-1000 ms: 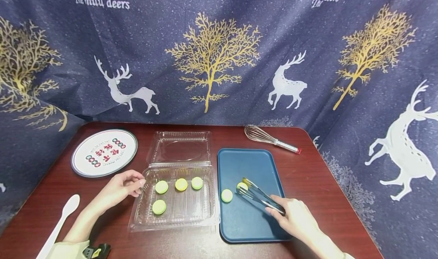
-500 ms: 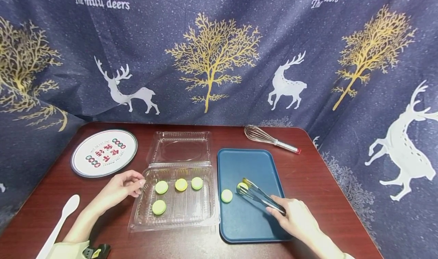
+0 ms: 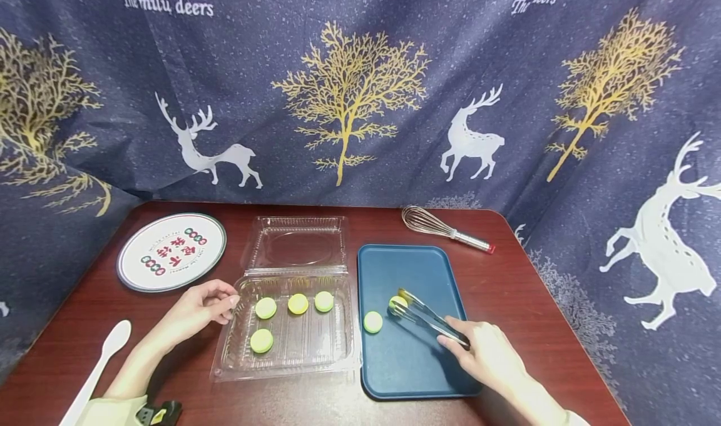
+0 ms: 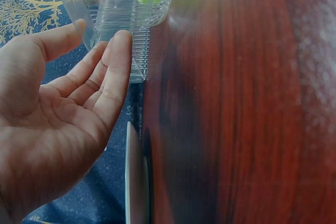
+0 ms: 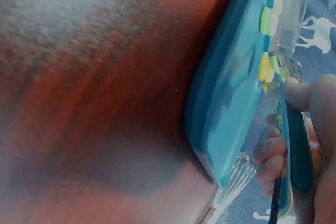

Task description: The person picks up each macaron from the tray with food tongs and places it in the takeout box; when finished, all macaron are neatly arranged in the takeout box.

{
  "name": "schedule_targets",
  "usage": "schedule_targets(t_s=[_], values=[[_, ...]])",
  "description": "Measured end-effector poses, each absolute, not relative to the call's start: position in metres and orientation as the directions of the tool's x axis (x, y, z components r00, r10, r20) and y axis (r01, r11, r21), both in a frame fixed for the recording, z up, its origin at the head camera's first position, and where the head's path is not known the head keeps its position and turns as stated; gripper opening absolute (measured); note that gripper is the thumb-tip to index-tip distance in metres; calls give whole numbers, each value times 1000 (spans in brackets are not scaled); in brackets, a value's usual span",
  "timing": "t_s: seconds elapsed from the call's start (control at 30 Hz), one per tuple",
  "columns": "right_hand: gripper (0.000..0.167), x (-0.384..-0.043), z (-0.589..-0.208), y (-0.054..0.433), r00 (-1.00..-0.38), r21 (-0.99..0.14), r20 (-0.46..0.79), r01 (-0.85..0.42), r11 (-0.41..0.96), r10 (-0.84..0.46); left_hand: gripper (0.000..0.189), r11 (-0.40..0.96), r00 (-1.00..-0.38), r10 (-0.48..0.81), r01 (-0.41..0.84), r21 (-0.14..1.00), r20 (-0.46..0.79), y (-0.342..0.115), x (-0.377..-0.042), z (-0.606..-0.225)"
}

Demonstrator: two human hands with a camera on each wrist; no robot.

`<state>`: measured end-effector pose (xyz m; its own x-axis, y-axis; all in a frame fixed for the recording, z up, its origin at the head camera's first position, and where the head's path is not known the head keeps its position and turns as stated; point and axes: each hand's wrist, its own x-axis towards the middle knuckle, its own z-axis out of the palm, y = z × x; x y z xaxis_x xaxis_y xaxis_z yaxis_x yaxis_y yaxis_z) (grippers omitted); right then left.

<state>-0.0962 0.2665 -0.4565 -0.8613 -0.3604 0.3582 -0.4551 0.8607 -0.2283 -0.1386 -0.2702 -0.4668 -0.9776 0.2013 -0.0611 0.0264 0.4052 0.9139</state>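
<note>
My right hand point(image 3: 491, 355) grips the tongs point(image 3: 432, 323), which have dark handles. The tongs' tips are around a yellow macaron point(image 5: 265, 67) over the blue tray point(image 3: 417, 376). A green macaron point(image 3: 373, 322) lies to its left by the tray's edge. My left hand point(image 3: 198, 307) is at the left rim of the clear plastic container point(image 3: 304, 354), fingers loosely bent and thumb tip at the rim. In the left wrist view a gap shows between thumb and fingers. Inside the container are a yellow macaron point(image 3: 298, 304) and green macarons point(image 3: 261, 341); its lid point(image 3: 296, 249) is folded back.
A printed oval plate point(image 3: 171, 251) lies at the back left, and a white spoon point(image 3: 101, 363) at the front left. The whisk point(image 3: 447, 228) rests behind the tray at the right. A patterned cloth point(image 3: 360, 101) hangs behind the table.
The tongs and the yellow macaron between their tips have shifted very slightly left and away from me. The left hand and the container have stayed in place.
</note>
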Motion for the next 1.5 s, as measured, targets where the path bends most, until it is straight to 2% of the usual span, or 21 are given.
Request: schedule_targets(t_s=[0.3,0.63,0.9,1.5], values=[[37,-108,-444,258,-826,-220,392,-513,830,-406,26,401,-977,205,24,916,-64,-271,-139,-468],[38,-118,-416,236,-818,-246,368,-543,803,-441,26,390,-977,201,20,920,-64,-271,-139,-469],[36,-125,-401,212,-790,-250,365,-592,766,-492,27,386,-977,203,23,922,-61,-270,-138,-467],[37,-130,-401,154,-659,-170,338,-745,645,-672,26,390,-977,201,20,921,-64,-269,-139,-467]])
